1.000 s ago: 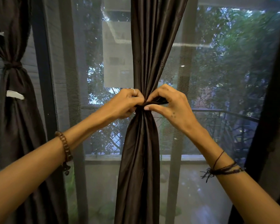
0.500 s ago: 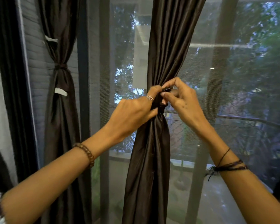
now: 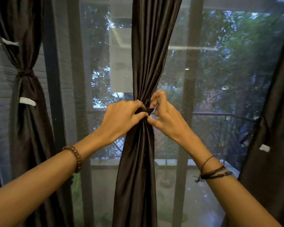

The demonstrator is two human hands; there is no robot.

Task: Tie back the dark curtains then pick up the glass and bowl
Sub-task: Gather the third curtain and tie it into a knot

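Tie band point(image 3: 145, 110) mostly hidden under fingers point(image 3: 138, 114); middle curtain point(image 3: 138, 161) cropped top and bottom; right curtain point(image 3: 272, 128) cut by frame edge.

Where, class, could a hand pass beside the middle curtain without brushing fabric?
Two open gaps: one between the tied left curtain and the middle curtain, one between the middle curtain and the right curtain, each backed by mesh screen. It is crowded at the gathered waist, where the left hand and right hand pinch the tie.

Mesh screen point(image 3: 203, 95); behind it, seemingly trees point(image 3: 244, 54) and railing point(image 3: 220, 114).
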